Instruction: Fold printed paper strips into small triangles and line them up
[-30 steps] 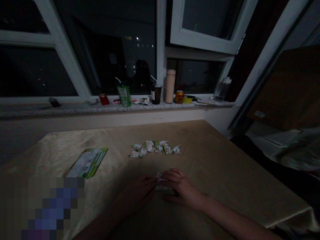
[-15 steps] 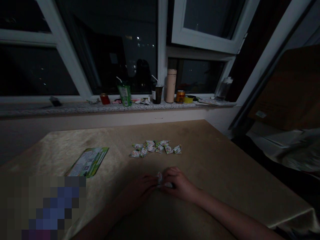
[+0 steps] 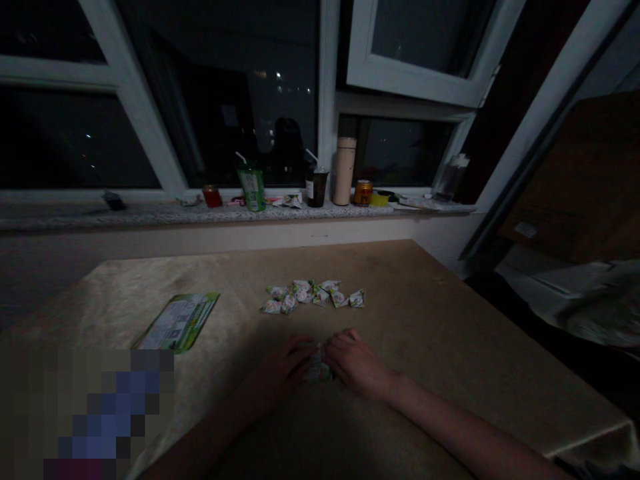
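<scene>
Flanking a small white-and-green printed packet (image 3: 318, 369) well inside the far edge of the tan cloth-covered table (image 3: 440, 353), left hand (image 3: 284, 365) and right hand (image 3: 357, 363) curl, grip unclear; likely light, crinkly, best pinched at corners.

A small printed wrapper (image 3: 319, 371) is partly hidden by the fingers of the left hand (image 3: 289, 363) and right hand (image 3: 353, 360). Both forearms (image 3: 450, 427) run off the bottom edge. A pixelated block (image 3: 113, 413) masks the lower left corner, covering some of the table (image 3: 425, 327). Lettering on the green pouch (image 3: 180, 323) is unreadable. The right edge cuts off a brown box (image 3: 585, 180).
</scene>
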`<state>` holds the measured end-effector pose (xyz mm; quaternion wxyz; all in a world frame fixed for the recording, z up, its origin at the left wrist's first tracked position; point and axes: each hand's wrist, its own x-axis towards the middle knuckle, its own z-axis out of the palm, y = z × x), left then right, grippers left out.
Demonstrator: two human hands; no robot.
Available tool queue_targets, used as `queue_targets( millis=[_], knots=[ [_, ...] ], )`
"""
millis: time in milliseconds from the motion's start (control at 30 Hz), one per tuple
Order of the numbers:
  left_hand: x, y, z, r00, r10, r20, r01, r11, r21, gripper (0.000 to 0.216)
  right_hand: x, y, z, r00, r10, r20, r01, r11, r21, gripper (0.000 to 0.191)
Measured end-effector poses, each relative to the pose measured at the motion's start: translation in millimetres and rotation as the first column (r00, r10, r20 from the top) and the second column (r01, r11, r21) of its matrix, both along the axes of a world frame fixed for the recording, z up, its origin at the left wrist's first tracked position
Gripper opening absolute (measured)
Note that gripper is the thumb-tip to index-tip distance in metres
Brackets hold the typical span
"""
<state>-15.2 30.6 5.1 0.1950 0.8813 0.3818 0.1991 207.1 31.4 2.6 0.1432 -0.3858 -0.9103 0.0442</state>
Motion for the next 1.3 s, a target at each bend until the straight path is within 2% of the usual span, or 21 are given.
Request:
queue_targets(
  millis=[100,167,333,433,533,700,800,1033,1200,1300],
  knots=[
    [0.6,1.4,-1.0,0.999,-0.037,-0.007,0.037,0.999,-0.015,0.031,0.2,3.7,2.2,0.998,0.068,-0.001,-0.068,0.997,-0.029,0.019],
    [0.8,1.5,-0.7,0.998,-0.056,0.001,0.056,0.998,-0.037,0.03,2.2,6.4,3.5,0.992,0.095,-0.079,-0.102,0.991,-0.091,0.024],
    [0.5,-0.3,2.1,0.999,-0.051,0.013,0.051,0.996,-0.069,0.028,4.0,11.3,0.5,0.938,-0.011,-0.346,-0.075,0.969,-0.234,0.028],
    [0.7,-1.0,4.2,0.997,-0.071,0.009,0.072,0.995,-0.073,0.029,1.9,12.8,-2.6,0.935,-0.047,-0.351,-0.058,0.958,-0.282,0.017],
    [1.2,-1.3,6.4,0.998,-0.063,0.001,0.063,0.994,-0.091,0.028,0.0,13.6,-2.7,0.947,-0.053,-0.316,-0.048,0.952,-0.302,0.015],
    [2.5,-1.4,8.1,0.998,-0.063,0.021,0.065,0.995,-0.081,0.026,-2.3,15.4,0.3,0.966,-0.04,-0.257,-0.03,0.964,-0.263,0.011],
    [2.7,-0.8,7.5,0.998,-0.062,0.017,0.063,0.995,-0.072,0.028,-2.2,15.7,2.0,0.976,-0.029,-0.215,-0.021,0.974,-0.227,0.015],
    [2.9,-0.8,4.7,0.998,-0.057,-0.014,0.056,0.998,-0.036,0.031,-0.2,14.8,4.4,0.99,0.067,-0.121,-0.082,0.989,-0.124,0.019],
    [6.5,1.3,0.7,0.997,0.042,-0.061,-0.038,0.997,0.074,0.023,-1.4,15.8,1.6,0.996,0.008,-0.085,-0.014,0.998,-0.066,0.025],
    [8.8,2.9,0.7,0.993,0.075,-0.093,-0.064,0.991,0.115,0.022,-2.2,15.1,1.5,0.999,0.014,-0.05,-0.015,1.0,-0.026,0.025]
  ],
)
